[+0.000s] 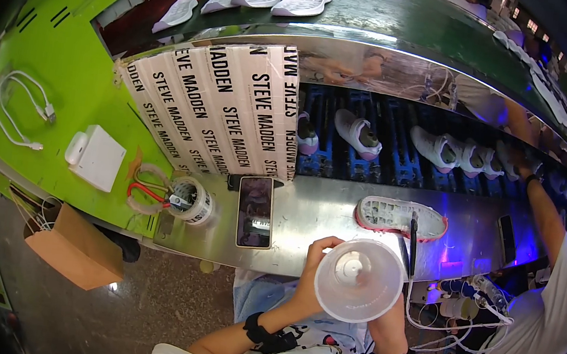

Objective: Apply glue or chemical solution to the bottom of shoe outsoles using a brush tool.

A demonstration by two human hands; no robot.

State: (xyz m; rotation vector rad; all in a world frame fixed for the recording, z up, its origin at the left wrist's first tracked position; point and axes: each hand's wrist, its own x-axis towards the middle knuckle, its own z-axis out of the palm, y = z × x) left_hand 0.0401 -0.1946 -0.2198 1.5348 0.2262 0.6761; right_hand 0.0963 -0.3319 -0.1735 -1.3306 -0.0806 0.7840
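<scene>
Plainly, cup (357, 281) against left fingers (321, 246).

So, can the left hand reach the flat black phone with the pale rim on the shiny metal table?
Probably yes: only metal table separates the left hand from the phone, though that hand is holding a translucent round plastic tub.
</scene>
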